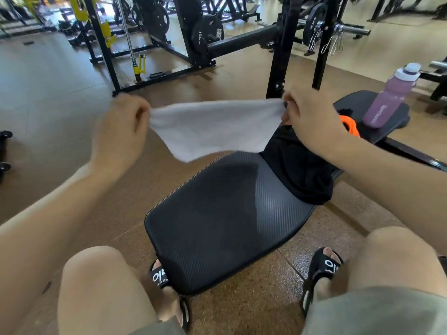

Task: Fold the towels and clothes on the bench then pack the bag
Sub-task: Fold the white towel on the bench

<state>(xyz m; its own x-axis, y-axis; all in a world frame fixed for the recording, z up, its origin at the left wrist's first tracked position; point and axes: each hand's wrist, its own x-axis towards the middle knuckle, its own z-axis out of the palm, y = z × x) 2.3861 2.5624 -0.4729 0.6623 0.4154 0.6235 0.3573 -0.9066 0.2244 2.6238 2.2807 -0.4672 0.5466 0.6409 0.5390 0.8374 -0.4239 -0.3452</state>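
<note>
The pink plastic water bottle (389, 97) with a white cap, standing at the far right end of the worktop, carries small white lettering down its side that seems to read "Sport bottle". The black round weight plate (208, 32) on the rack bears white print, too blurred to read. The black slide sandals (325, 265) show large white letters, partly hidden.
</note>
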